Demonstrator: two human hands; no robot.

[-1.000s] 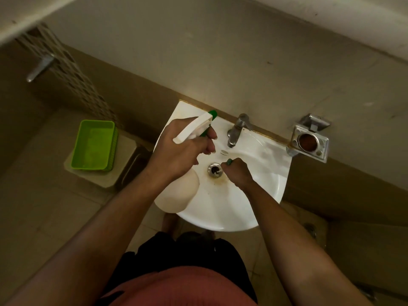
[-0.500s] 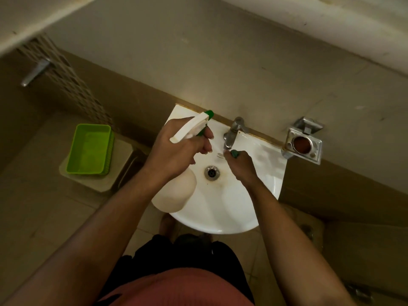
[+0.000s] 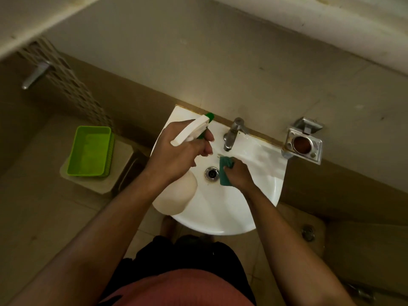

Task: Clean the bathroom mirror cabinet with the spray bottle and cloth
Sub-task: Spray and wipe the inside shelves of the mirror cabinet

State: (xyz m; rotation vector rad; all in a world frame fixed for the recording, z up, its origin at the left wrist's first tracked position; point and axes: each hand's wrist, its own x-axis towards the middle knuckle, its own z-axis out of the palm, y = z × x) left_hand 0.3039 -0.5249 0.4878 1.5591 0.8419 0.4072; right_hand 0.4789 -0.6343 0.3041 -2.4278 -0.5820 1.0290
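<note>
I see left hand [image 3: 176, 151] gripping spray bottle [image 3: 192, 131]; right hand [image 3: 239, 173] pressing green cloth [image 3: 224, 171] into sink [image 3: 254, 195], beside drain [image 3: 211, 173].

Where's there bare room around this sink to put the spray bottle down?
Bare patches: the sink bowl right of the right hand, and its back ledge between faucet and metal holder. Crowded: around the drain, where the left hand grips the spray bottle and the right grips the cloth.

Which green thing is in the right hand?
The dark green cloth, gripped by the right hand beside the drain, not the lime-green tray at left.
</note>
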